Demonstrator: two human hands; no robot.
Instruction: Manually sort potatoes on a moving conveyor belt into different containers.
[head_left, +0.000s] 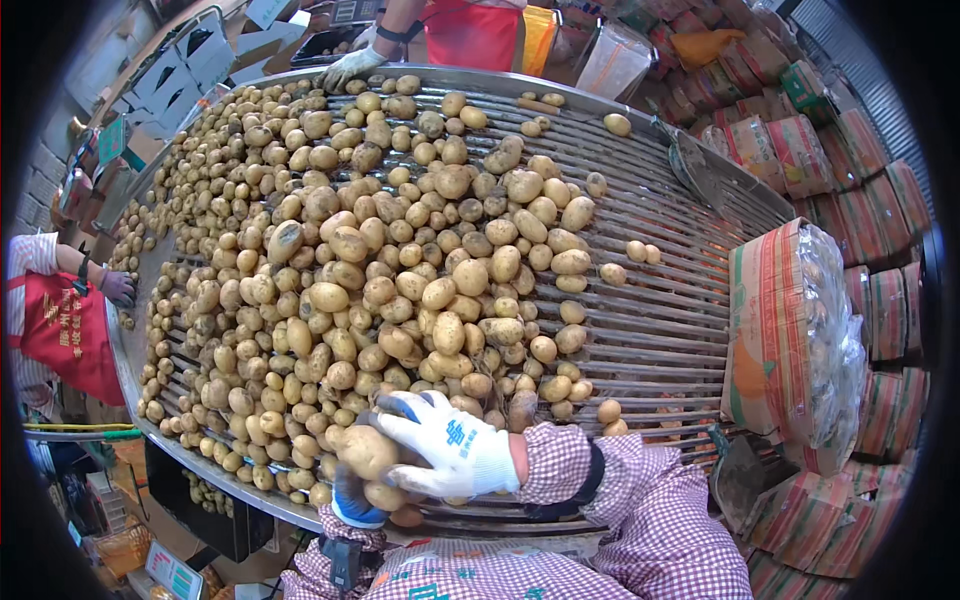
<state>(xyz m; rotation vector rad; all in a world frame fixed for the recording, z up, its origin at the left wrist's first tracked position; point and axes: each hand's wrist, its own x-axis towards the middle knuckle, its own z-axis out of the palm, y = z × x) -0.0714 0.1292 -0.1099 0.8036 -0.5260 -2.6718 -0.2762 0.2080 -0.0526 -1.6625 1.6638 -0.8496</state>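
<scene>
My right hand, in a white knit glove with blue print and soiled fingertips, curls over a large potato near the front edge of the slatted table. On the near side of that potato is my left hand, in a blue-and-white glove, its fingers partly hidden against it. A second potato sits between the two hands, just below the large one. Beyond them spreads a thick heap of potatoes, some dusty or dark-stained, covering much of the metal-barred sorting table.
A tall carton of bagged goods stands at the table's right end, by a metal chute plate. A co-worker's gloved hand touches the far edge; another's purple-gloved hand rests at the left. A black crate hangs below the front-left rim.
</scene>
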